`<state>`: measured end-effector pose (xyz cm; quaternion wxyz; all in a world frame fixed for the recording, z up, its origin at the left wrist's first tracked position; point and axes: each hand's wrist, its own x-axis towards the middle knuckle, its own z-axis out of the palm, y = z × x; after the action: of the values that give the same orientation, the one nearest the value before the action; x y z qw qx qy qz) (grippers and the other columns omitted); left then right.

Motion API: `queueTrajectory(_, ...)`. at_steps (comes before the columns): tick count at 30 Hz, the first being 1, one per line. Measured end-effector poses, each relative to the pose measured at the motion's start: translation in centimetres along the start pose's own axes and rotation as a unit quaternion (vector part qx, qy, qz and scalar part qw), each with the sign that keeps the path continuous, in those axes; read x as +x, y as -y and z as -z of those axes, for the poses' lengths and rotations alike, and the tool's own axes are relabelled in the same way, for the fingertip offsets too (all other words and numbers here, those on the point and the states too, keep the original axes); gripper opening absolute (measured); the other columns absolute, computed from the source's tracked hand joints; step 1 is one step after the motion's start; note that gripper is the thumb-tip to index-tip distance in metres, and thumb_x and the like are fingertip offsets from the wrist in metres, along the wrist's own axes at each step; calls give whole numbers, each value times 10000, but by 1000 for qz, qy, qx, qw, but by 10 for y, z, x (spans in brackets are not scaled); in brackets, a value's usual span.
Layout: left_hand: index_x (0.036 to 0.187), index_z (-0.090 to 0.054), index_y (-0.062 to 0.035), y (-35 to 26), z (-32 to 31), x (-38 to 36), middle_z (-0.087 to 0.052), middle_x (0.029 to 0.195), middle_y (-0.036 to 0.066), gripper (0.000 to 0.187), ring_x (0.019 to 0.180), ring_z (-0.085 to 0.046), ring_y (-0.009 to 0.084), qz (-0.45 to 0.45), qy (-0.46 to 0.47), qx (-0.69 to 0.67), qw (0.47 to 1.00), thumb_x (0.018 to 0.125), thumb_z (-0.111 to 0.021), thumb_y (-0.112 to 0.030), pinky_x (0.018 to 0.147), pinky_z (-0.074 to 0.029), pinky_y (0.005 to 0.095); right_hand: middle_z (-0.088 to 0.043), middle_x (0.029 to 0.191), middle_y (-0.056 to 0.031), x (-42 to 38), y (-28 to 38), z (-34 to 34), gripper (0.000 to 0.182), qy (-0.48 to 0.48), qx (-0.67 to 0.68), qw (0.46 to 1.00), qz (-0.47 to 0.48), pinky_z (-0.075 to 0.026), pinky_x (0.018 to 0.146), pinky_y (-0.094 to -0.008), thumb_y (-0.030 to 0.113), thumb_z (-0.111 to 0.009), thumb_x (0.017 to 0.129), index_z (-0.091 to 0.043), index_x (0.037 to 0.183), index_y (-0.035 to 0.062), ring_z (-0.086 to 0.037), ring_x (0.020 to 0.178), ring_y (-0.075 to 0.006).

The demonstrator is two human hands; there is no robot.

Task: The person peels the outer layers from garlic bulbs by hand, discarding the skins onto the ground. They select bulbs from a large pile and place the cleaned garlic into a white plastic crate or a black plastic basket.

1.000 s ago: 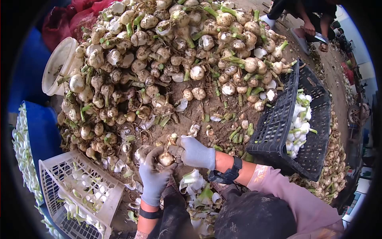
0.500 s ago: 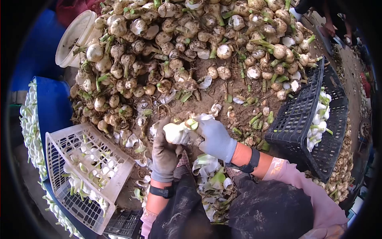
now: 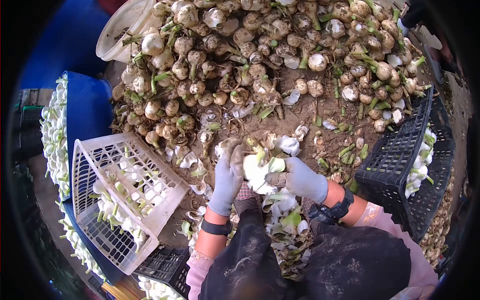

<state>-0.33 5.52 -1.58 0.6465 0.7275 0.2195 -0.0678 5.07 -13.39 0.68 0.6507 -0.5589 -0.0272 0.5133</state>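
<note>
Both my hands wear grey gloves stained brown at the fingers. My left hand (image 3: 229,172) is closed around one side of a white garlic bulb (image 3: 254,172), held upright with its short green stem pointing up. From the right, my right hand (image 3: 300,179) pinches a loose flap of garlic skin (image 3: 275,165) at the bulb's side, thumb toward me. Peeled garlic skins (image 3: 287,222) lie heaped between my knees. Just beyond my hands, more papery skin (image 3: 287,145) rests on the soil.
Unpeeled, muddy garlic (image 3: 200,60) is piled ahead. A tilted white crate (image 3: 165,192) of cleaned bulbs stands left, beside a blue container (image 3: 90,110). On the right is a black crate (image 3: 385,175) with white bulbs. A pale bucket (image 3: 107,37) lies at the back left.
The view has shifted, so the surroundings sit lower right or further right. My right hand has moved from the bulb's stem to its side, and a skin flap now stands away from the bulb.
</note>
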Motion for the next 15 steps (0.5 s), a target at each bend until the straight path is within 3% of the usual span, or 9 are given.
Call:
queueTrajectory(1,1248,-518,39,-8,-6,1,-621,1089,124,476,954,-592,181,-83,-67,79,991,975,-536,-351,819,-485,292,-661,1011,-38,1,-2,1,216,-12,17,1000,12,-492,832,-282,64,-604,908,-614,1113,-4,-604,925,-106)
queueTrajectory(2,1229,-546,18,-21,-8,-7,-590,1122,150,437,974,-597,223,-93,-40,-45,994,901,-664,-246,837,-481,305,-661,1011,-38,2,-5,2,216,-8,15,1000,14,-492,832,-282,64,-604,908,-614,1113,-4,-604,925,-106)
queueTrajectory(3,1216,-558,-2,-31,-7,-7,-565,1142,169,475,999,-598,242,-160,3,77,984,861,-707,-280,870,-478,315,-675,1006,-59,5,-7,4,221,-18,-61,997,48,-491,832,-289,66,-589,915,-616,1125,0,-612,932,-120)
queueTrajectory(5,1188,-572,0,-22,-5,-7,-559,1151,164,490,1010,-594,237,-124,88,188,970,832,-737,-293,859,-491,327,-689,1000,-79,8,-9,6,228,-24,-135,987,82,-491,832,-296,68,-574,923,-618,1137,3,-619,939,-135)
queueTrajectory(9,1064,-620,33,-9,-1,-9,-638,1031,63,329,887,-595,105,83,61,-170,980,867,-701,-218,828,-497,292,-677,972,-164,13,-11,16,293,-41,-260,960,93,-509,811,-345,205,-620,904,-612,1127,15,-663,909,-260)
queueTrajectory(11,1012,-639,32,-17,-1,-15,-653,1016,88,250,896,-619,145,68,42,-132,988,876,-681,-174,849,-506,304,-675,896,-183,13,-4,25,271,-199,-510,828,119,-526,738,-376,208,-621,871,-634,1076,30,-668,826,-311)
queueTrajectory(13,1064,-622,27,-21,2,-22,-645,1099,138,260,988,-631,212,86,47,-426,899,895,-647,-169,908,-501,336,-655,884,-210,7,5,30,271,-202,-542,813,62,-529,718,-412,260,-598,861,-651,1047,69,-643,814,-381)
queueTrajectory(14,1135,-586,26,-18,4,-19,-615,1176,187,282,1119,-593,284,36,84,-455,886,917,-600,-153,968,-479,380,-663,891,-189,1,7,23,256,-70,-547,834,11,-526,725,-414,255,-591,862,-653,1042,85,-646,820,-372)
queueTrajectory(15,1191,-545,34,-15,5,-15,-566,1248,210,326,1214,-525,335,34,23,-462,886,935,-568,-166,1027,-442,451,-670,898,-168,-5,12,15,242,62,-540,839,-38,-523,732,-415,251,-585,863,-656,1038,100,-649,826,-363)
